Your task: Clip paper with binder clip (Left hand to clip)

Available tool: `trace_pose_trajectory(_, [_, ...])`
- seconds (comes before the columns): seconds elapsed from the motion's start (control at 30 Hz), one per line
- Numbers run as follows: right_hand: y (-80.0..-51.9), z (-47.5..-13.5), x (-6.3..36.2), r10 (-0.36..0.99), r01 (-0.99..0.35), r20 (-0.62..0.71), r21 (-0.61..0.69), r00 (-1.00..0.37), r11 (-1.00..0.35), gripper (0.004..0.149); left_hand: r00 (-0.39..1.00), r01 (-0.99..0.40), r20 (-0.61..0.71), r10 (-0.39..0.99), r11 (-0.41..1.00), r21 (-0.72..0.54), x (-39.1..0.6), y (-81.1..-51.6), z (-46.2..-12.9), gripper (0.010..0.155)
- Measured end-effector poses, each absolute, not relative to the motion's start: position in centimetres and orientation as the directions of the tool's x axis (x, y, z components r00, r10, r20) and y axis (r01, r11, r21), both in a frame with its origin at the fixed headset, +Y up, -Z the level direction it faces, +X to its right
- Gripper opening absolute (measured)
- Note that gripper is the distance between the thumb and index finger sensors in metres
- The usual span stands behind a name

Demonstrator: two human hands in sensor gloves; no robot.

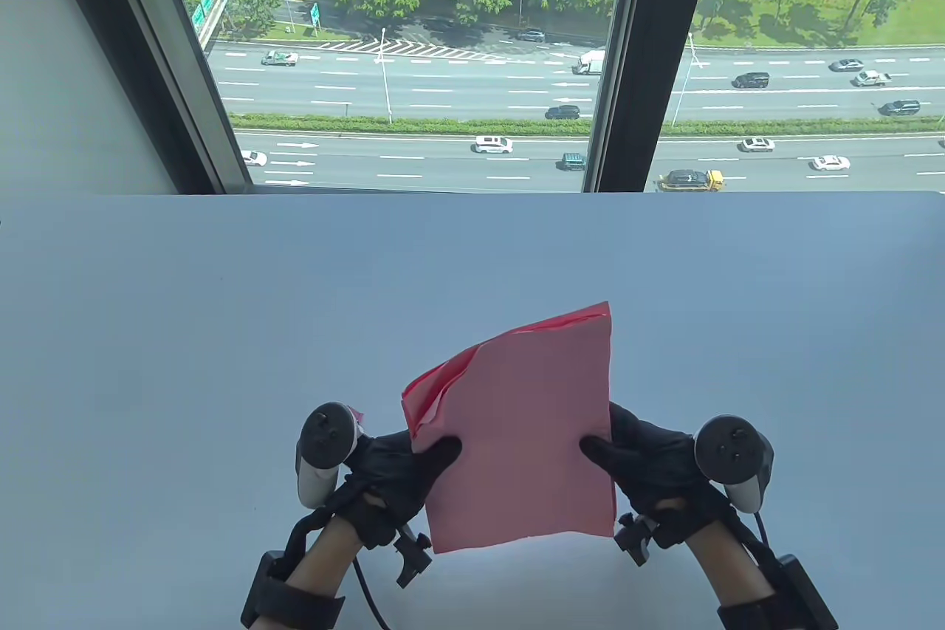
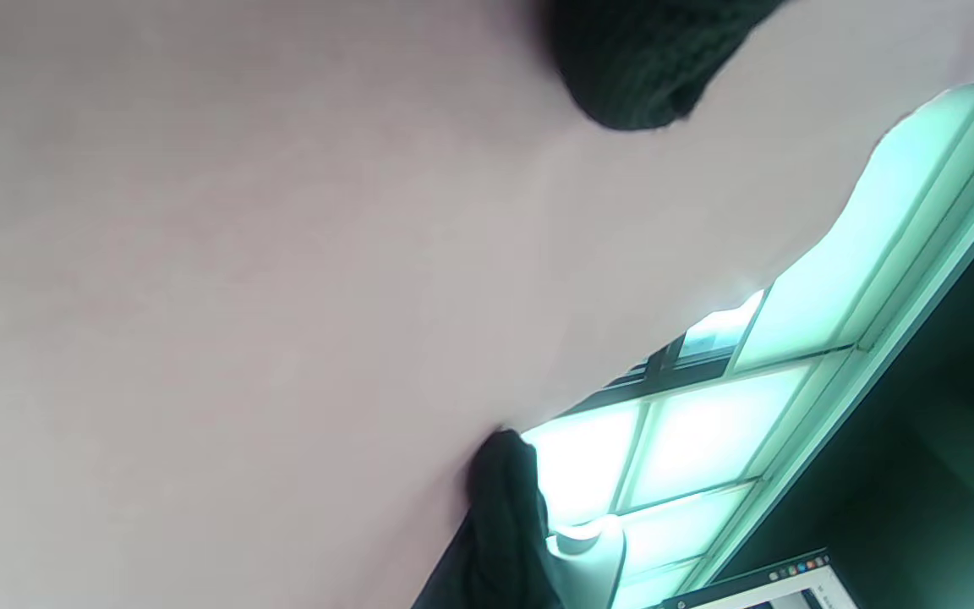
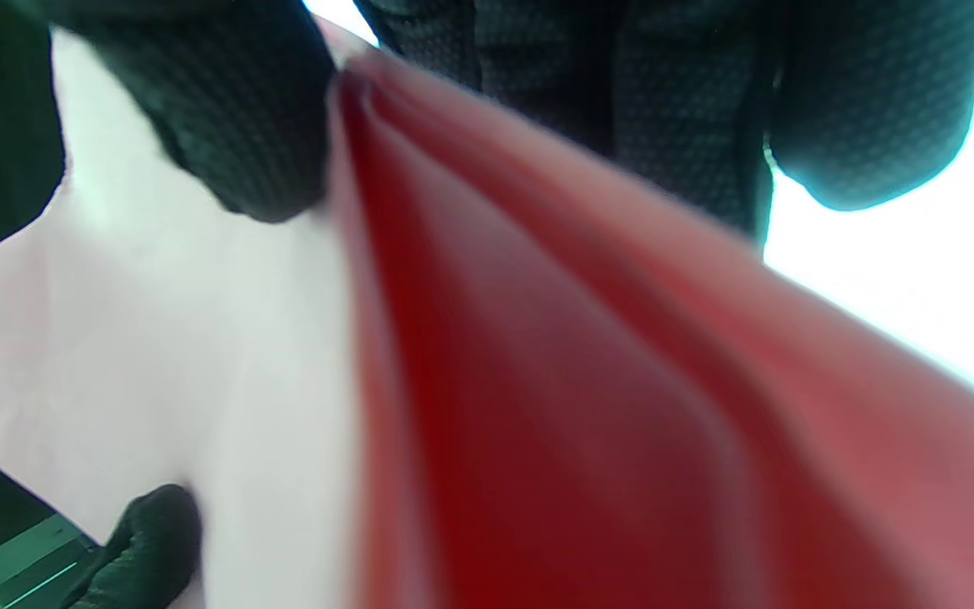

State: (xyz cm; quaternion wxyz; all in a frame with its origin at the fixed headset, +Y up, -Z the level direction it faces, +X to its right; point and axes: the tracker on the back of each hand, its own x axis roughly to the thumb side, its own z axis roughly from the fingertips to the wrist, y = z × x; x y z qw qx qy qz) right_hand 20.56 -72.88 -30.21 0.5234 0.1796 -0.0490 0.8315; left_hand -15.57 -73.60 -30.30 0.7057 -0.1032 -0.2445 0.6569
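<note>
A stack of pink and red paper sheets (image 1: 520, 438) is held up off the white table (image 1: 184, 334), near its front edge. My left hand (image 1: 410, 471) grips the stack's left edge, thumb on the front sheet. My right hand (image 1: 627, 456) grips the right edge the same way. The sheets fan apart at the upper left corner. In the left wrist view the pale sheet (image 2: 242, 296) fills the frame with one fingertip (image 2: 631, 76) on it. In the right wrist view my fingers (image 3: 225, 127) pinch the red sheets (image 3: 580, 381). No binder clip is in view.
A large window (image 1: 413, 54) stands behind the table's far edge, with a dark frame post (image 1: 642, 54) right of centre. The table surface spreads wide to the left, right and beyond the paper.
</note>
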Motion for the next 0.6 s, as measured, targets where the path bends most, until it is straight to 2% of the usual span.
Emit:
trace_pose_trajectory(0.17, [-73.3,-30.4,20.5,0.874,-0.896,0.319,0.134,-0.366,-0.424,0.076,-0.069,-0.896,0.188,0.980,0.022,-0.443,-16.0,-73.5,-30.3,0.051])
trace_pose_trajectory(0.37, [-73.6,-30.4,20.3,0.887,-0.898,0.300,0.160,-0.352,-0.411,0.079,-0.232,-0.905,0.160,0.959,-0.152,-0.398,-16.7,-73.3,-30.3,0.051])
trace_pose_trajectory(0.6, [-73.7,-30.3,20.4,0.936,-0.935,0.253,0.194,-0.245,-0.297,0.089,-0.280,-0.893,0.225,0.933,-0.167,-0.417,-16.4,-72.1,-29.7,0.051])
